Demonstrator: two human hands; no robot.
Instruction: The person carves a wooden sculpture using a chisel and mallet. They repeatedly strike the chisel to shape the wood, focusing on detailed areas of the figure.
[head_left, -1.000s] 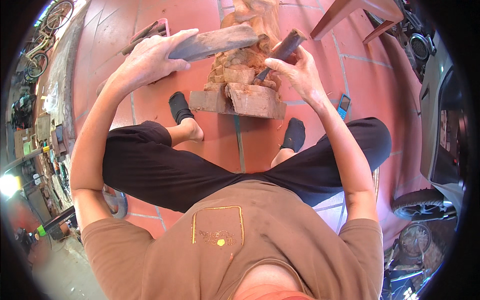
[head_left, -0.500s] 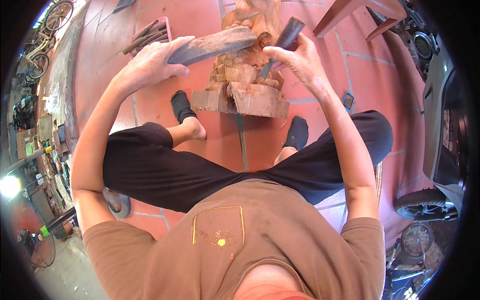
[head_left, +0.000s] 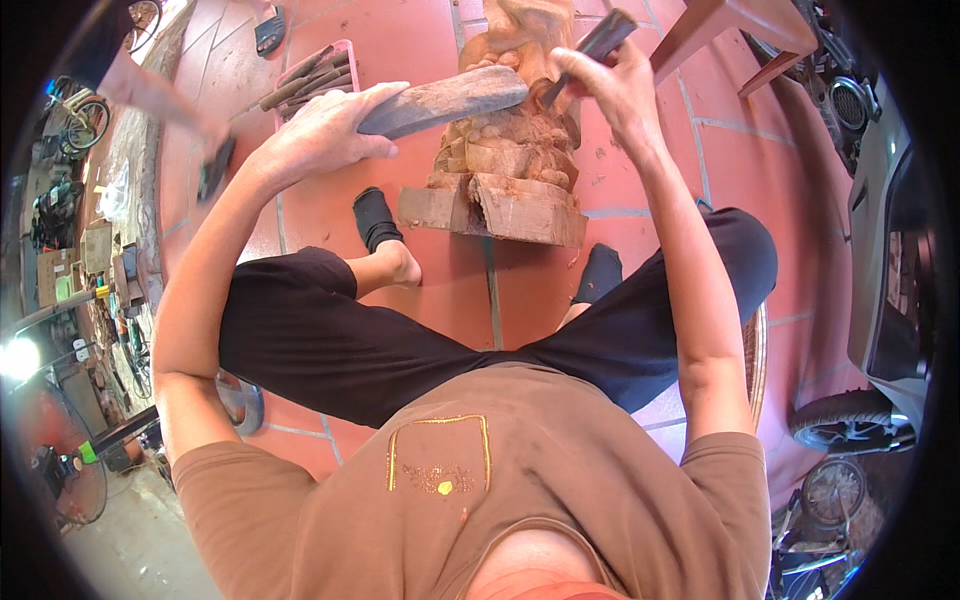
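Observation:
My left hand (head_left: 335,130) is closed round the narrow end of a worn wooden mallet (head_left: 450,100), a plain greyish club. Its thick end reaches in front of the carving, close to my right hand. In my right hand (head_left: 618,95) is a chisel (head_left: 605,38), its dark handle pointing up and away to the right and its blade angled down at the carving. Whether the blade tip touches the wood I cannot tell. The wood carving (head_left: 500,150), orange-brown with rounded lumps, stands on a rough split base (head_left: 525,210) between my feet.
A pink tray (head_left: 345,48) of several dark-handled tools lies beyond my left hand. A brown chair or stool (head_left: 745,35) stands at the far right, and a motorbike (head_left: 880,270) is on the right. At the left, another person's leg (head_left: 165,95) and sandal (head_left: 215,165) show, blurred.
The chisel has moved up and away along the carving, its blade now higher on the wood. Another person's legs have come into view at the left. The mallet stays in my left hand.

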